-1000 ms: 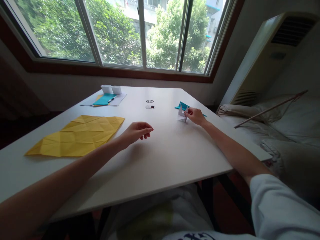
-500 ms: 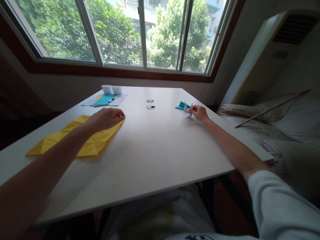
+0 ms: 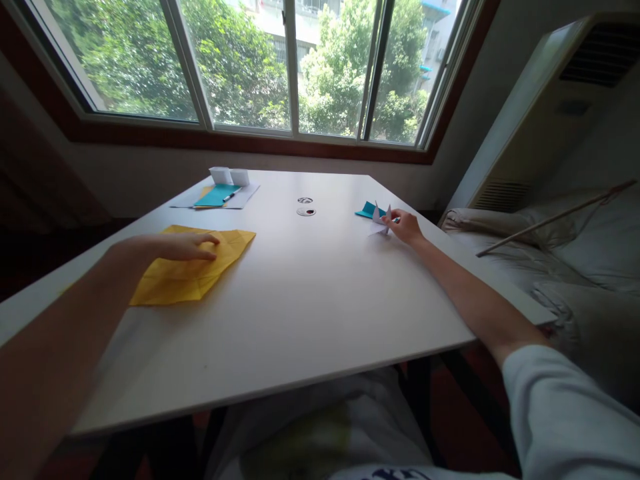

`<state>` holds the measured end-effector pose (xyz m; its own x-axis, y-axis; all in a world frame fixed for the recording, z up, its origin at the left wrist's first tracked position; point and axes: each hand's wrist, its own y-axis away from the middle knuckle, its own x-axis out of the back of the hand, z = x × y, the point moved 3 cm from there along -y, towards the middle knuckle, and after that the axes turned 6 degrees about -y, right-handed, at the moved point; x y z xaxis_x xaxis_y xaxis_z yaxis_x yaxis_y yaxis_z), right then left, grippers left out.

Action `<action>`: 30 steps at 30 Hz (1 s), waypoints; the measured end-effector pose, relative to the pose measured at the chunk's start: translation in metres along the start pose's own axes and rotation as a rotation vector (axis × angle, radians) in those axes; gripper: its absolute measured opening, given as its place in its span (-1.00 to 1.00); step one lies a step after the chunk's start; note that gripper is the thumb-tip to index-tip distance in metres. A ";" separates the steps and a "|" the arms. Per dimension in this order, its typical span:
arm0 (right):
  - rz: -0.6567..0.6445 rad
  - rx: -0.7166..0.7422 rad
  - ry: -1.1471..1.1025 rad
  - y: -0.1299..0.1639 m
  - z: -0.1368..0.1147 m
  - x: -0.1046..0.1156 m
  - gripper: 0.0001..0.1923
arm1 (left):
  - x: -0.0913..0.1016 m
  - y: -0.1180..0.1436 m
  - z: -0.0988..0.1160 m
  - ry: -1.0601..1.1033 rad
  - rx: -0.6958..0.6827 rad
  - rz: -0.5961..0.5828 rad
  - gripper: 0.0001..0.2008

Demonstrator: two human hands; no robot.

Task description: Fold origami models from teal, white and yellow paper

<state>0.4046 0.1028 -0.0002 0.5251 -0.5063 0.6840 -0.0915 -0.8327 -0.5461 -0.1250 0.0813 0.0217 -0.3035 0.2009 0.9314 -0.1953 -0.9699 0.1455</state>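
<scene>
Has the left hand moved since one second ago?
Yes. The left hand went left across the white table, away from its middle, and now lies flat on the yellow creased paper.

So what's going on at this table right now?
A person sits at a white table doing paper folding. The left hand lies flat on a creased yellow paper sheet. The right hand pinches a small white folded paper figure near a teal paper piece at the far right.
</scene>
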 end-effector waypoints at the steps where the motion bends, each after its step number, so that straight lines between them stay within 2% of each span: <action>1: 0.007 0.004 -0.011 0.000 0.000 0.001 -0.61 | -0.001 0.001 0.001 0.011 -0.003 0.001 -0.60; 5: 0.118 0.016 -0.037 -0.001 -0.005 0.008 -0.50 | -0.004 0.000 0.010 -0.017 -0.034 0.009 -0.56; 8: 0.245 0.039 -0.055 0.001 -0.016 0.018 -0.57 | -0.008 0.000 0.022 -0.041 -0.032 -0.042 -0.51; 11: 0.323 0.145 -0.090 0.008 -0.038 0.026 -0.67 | -0.011 0.005 0.043 -0.009 -0.091 -0.129 -0.51; 13: 0.303 0.268 -0.088 0.014 -0.058 0.027 -0.73 | -0.012 0.012 0.061 0.021 -0.176 -0.218 -0.48; 15: 0.204 0.401 -0.053 0.023 -0.082 0.023 -0.78 | -0.014 0.021 0.080 -0.024 -0.319 -0.298 -0.45; 17: 0.034 0.587 -0.003 0.036 -0.109 0.014 -0.80 | -0.019 0.029 0.095 -0.122 -0.422 -0.371 -0.37; 18: -0.069 0.701 0.003 0.044 -0.123 0.009 -0.81 | -0.021 0.032 0.102 -0.159 -0.462 -0.374 -0.33; 21: -0.231 0.962 -0.019 0.070 -0.158 -0.004 -0.80 | -0.036 0.037 0.119 -0.292 -0.536 -0.359 -0.30; 23: -0.318 1.032 -0.030 0.084 -0.173 -0.011 -0.80 | -0.051 0.037 0.131 -0.345 -0.508 -0.275 -0.28; 25: -0.402 1.043 -0.024 0.094 -0.180 -0.017 -0.77 | -0.067 0.037 0.142 -0.385 -0.423 -0.153 -0.27; 28: -0.528 1.026 -0.019 0.101 -0.181 -0.024 -0.73 | -0.087 0.039 0.158 -0.400 -0.315 0.079 -0.30; 30: -0.611 0.977 -0.048 0.102 -0.178 -0.028 -0.71 | -0.096 0.042 0.164 -0.396 -0.239 0.133 -0.30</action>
<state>0.2298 -0.0080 0.0112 0.2897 -0.0517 0.9557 0.8726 -0.3960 -0.2859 0.0486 -0.0015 -0.0067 0.0295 -0.0355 0.9989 -0.4022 -0.9153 -0.0207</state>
